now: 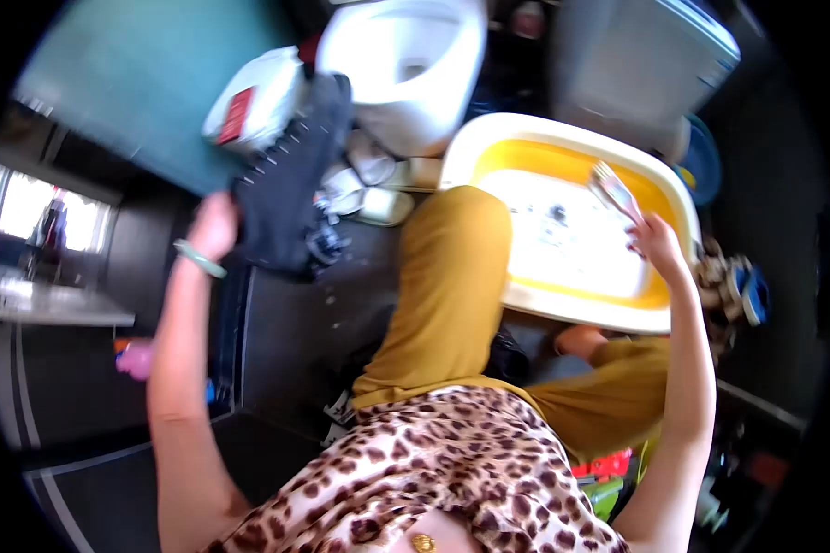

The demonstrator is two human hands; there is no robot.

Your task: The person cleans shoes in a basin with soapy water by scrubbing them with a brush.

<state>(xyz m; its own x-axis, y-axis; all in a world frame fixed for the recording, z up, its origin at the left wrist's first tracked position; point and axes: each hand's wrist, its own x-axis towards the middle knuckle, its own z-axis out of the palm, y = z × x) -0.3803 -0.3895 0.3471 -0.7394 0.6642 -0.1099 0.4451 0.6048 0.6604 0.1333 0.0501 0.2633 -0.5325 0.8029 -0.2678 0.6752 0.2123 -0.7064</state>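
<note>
My left hand [214, 226], with a pale green bangle at the wrist, is closed on the lower left edge of a long black shoe [281, 189]. The shoe is held up, with a row of light marks along one side and what looks like dark laces hanging near its lower end. My right hand [657, 241] is wrapped round the handle of a scrubbing brush [615, 192], raised over the large white and yellow basin [572, 136]. Some dark specks show inside the basin. The brush's bristles are blurred.
A white toilet [415, 111] stands ahead, with slippers [383, 206] beside it. Left of it is a white package with a red label [254, 101]. A grey bin [641, 74] stands behind the basin, a blue bowl [704, 161] at its right. Brown footwear [719, 286] lies right.
</note>
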